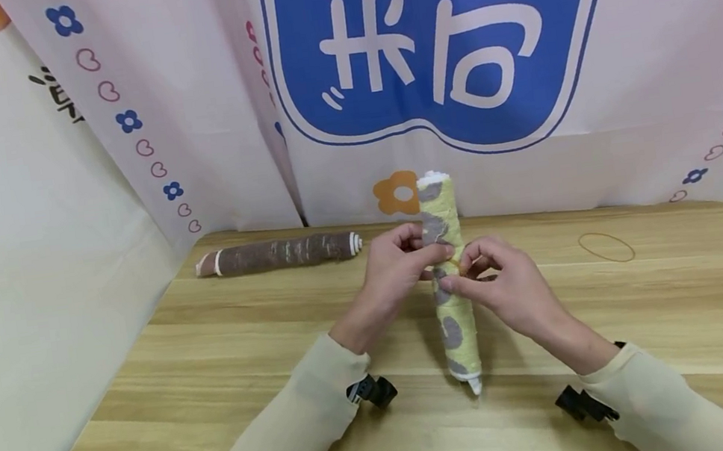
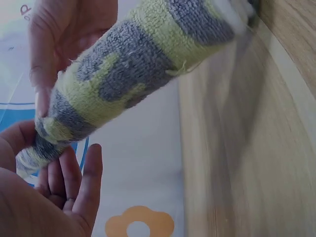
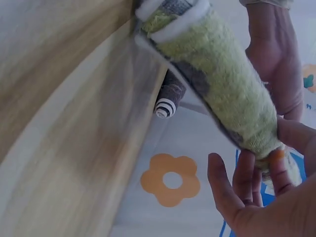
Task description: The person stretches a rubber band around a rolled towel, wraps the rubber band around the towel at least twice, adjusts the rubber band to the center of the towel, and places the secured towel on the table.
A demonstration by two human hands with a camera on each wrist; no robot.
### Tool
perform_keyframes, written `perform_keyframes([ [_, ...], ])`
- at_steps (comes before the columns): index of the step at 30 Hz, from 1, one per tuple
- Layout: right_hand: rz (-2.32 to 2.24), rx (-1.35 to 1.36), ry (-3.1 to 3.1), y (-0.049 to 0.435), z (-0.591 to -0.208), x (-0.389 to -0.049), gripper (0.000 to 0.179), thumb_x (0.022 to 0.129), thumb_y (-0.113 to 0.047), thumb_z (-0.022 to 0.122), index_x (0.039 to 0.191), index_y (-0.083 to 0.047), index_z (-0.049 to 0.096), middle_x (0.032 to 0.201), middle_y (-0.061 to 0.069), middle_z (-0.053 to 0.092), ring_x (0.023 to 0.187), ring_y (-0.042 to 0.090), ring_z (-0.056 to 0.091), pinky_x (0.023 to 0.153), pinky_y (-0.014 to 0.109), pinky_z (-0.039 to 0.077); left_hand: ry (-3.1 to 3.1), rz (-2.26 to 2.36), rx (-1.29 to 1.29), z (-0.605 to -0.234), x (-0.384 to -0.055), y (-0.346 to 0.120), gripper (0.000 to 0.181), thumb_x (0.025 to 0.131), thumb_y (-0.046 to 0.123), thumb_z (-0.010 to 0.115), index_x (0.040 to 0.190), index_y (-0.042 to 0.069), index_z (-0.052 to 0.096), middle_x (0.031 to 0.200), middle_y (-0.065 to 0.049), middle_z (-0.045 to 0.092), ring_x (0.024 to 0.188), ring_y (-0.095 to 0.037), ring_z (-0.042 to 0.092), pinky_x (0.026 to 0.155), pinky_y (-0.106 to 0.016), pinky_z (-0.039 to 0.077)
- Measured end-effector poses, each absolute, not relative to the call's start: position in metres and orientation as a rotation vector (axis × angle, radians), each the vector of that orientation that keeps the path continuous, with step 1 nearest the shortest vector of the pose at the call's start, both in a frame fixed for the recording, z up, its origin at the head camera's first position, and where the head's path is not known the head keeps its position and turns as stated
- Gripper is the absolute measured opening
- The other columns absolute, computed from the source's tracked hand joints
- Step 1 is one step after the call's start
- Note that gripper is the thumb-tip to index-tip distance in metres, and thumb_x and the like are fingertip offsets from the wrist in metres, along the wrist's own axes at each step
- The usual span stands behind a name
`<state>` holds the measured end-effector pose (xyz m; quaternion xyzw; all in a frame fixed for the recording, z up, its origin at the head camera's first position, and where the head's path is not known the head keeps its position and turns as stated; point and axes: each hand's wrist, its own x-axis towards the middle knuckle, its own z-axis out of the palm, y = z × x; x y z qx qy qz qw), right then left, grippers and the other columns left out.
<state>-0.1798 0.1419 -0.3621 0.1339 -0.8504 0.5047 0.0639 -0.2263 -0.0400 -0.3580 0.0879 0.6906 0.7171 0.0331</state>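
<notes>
A rolled towel (image 1: 459, 334), yellow with grey patches and white edging, stands lengthwise away from me over the table. My left hand (image 1: 393, 263) grips its middle from the left, thumb across the front. On the other side, my right hand (image 1: 512, 293) has its thumb against the roll and its curled fingers at an orange rubber band (image 1: 457, 265). That band lies across the middle of the towel, partly covered by fingers; in the right wrist view a bit of orange band (image 3: 279, 154) shows at the fingertips. The roll's near end has a small white tip poking out.
Behind to the left lies a dark brown rolled towel (image 1: 284, 254) with a tied-looking pinkish end. A loose rubber band (image 1: 633, 252) rests on the wooden table (image 1: 221, 408) at the right. A printed curtain (image 1: 517, 169) hangs along the table's back edge.
</notes>
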Motion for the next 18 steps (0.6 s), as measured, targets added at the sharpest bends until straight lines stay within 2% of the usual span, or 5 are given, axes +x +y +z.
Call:
perform_keyframes([
  [4,1.425,0.554,-2.508,0.139,-0.365,-0.179,0.017,0.093,-0.003,0.082,0.095,-0.008,0.066,0.105,0.011,0.052,0.096,0.024,0.058,0.087,0.042,0.06,2.151,2.214,0.199,-0.357,-0.224,-0.038,0.021,0.085,0.004,0.083,0.088,0.006,0.063,0.082,-0.001,0.055,0.073,-0.012,0.056,0.062,-0.027,0.058],
  [7,1.381,0.617,-2.47,0.138,-0.366,-0.179,0.017,0.092,0.001,0.081,0.093,-0.008,0.067,0.105,0.01,0.052,0.095,0.023,0.055,0.087,0.042,0.06,2.156,2.203,0.207,-0.358,-0.226,-0.04,0.021,0.086,0.007,0.083,0.09,0.006,0.062,0.084,-0.002,0.055,0.075,-0.013,0.057,0.065,-0.029,0.06],
  [12,1.577,0.552,-2.428,0.144,-0.365,-0.183,0.015,0.096,-0.009,0.081,0.097,-0.006,0.066,0.102,0.007,0.061,0.094,0.02,0.061,0.084,0.034,0.059,2.018,2.163,0.371,-0.364,-0.237,-0.048,0.025,0.095,0.02,0.078,0.112,0.004,0.07,0.102,-0.005,0.066,0.092,-0.016,0.066,0.08,-0.036,0.062],
  [15,1.831,0.496,-2.398,0.148,-0.365,-0.187,0.018,0.098,-0.009,0.078,0.102,0.0,0.063,0.1,0.007,0.065,0.093,0.017,0.064,0.083,0.03,0.058,1.849,2.164,0.46,-0.369,-0.244,-0.056,0.031,0.101,0.017,0.069,0.125,-0.001,0.066,0.111,-0.008,0.069,0.099,-0.018,0.067,0.088,-0.04,0.061],
  [18,2.018,0.465,-2.362,0.15,-0.366,-0.191,0.017,0.101,-0.006,0.073,0.106,0.006,0.062,0.1,0.007,0.064,0.094,0.016,0.064,0.085,0.03,0.059,1.759,2.17,0.48,-0.371,-0.249,-0.06,0.035,0.101,0.011,0.067,0.132,-0.005,0.061,0.115,-0.01,0.071,0.099,-0.018,0.069,0.092,-0.041,0.06],
])
